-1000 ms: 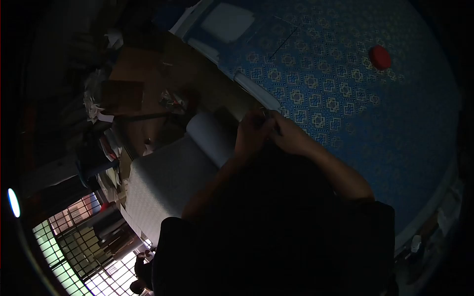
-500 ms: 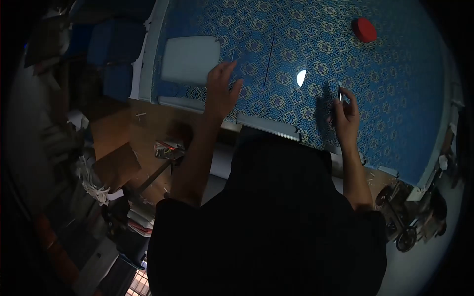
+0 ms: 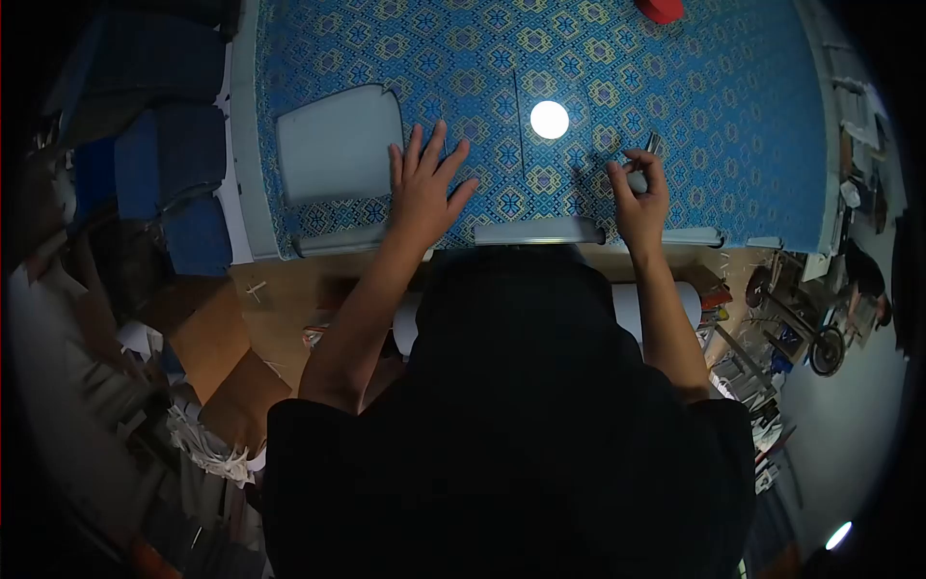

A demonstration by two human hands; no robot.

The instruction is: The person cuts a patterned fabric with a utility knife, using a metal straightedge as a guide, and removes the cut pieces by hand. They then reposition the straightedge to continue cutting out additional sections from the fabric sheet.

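Observation:
My left hand [image 3: 426, 193] lies with its fingers spread on the blue patterned cloth [image 3: 463, 58], just right of a cut-out opening [image 3: 338, 145] that shows a pale surface. In my right hand [image 3: 641, 198] is a small tool [image 3: 654, 144] with a shiny tip; the fingers are curled round it above the cloth. What kind of tool it is cannot be made out. A thin dark straight line [image 3: 519, 121] runs on the cloth between my hands. Beside it is a bright round white spot [image 3: 550, 120].
A red round object [image 3: 662, 10] sits at the far edge of view. Pale strips [image 3: 540, 231] show along the cloth's near edge. Dark blue folded material [image 3: 193, 145] is at the left. Cardboard [image 3: 207, 328] and scraps lie below left. Another person [image 3: 863, 280] is at the far right.
The view has shifted and turned, so the cloth appears lower and further left. My left hand's fingers are now spread flat. My right hand still holds the tool, now tilted differently.

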